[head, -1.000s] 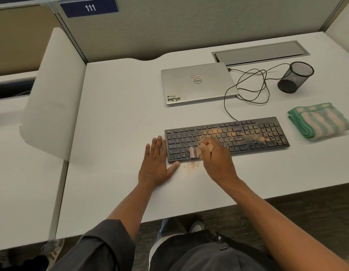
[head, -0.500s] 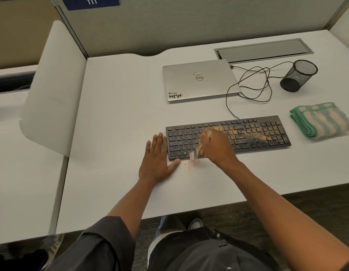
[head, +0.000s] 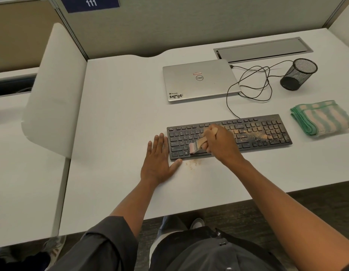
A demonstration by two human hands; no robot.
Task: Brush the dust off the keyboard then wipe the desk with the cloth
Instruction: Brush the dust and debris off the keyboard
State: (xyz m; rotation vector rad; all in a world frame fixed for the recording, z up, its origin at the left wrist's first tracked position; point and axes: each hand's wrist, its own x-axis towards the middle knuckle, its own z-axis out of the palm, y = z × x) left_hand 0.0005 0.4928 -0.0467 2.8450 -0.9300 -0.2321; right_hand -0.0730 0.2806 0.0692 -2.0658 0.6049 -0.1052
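Observation:
A black keyboard (head: 257, 132) lies on the white desk (head: 119, 118), with tan dust spread over its right half. My right hand (head: 221, 143) grips a small wooden-handled brush (head: 197, 145), whose bristles touch the keys at the keyboard's lower left. My left hand (head: 158, 161) rests flat on the desk against the keyboard's left end, fingers straight. A little tan dust (head: 192, 164) lies on the desk just in front of the keyboard. A folded green and cream striped cloth (head: 322, 118) sits to the right of the keyboard.
A shut silver laptop (head: 199, 81) lies behind the keyboard, with a loose black cable (head: 253, 85) beside it. A black mesh pen cup (head: 298, 74) lies tipped at the back right. A grey cable hatch (head: 261, 48) is set into the desk. A white divider panel (head: 52, 90) stands at left.
My right hand has swept the brush over the keyboard's left part, now with bristles on the lower-left keys. My left hand has stayed put. The view has shifted slightly.

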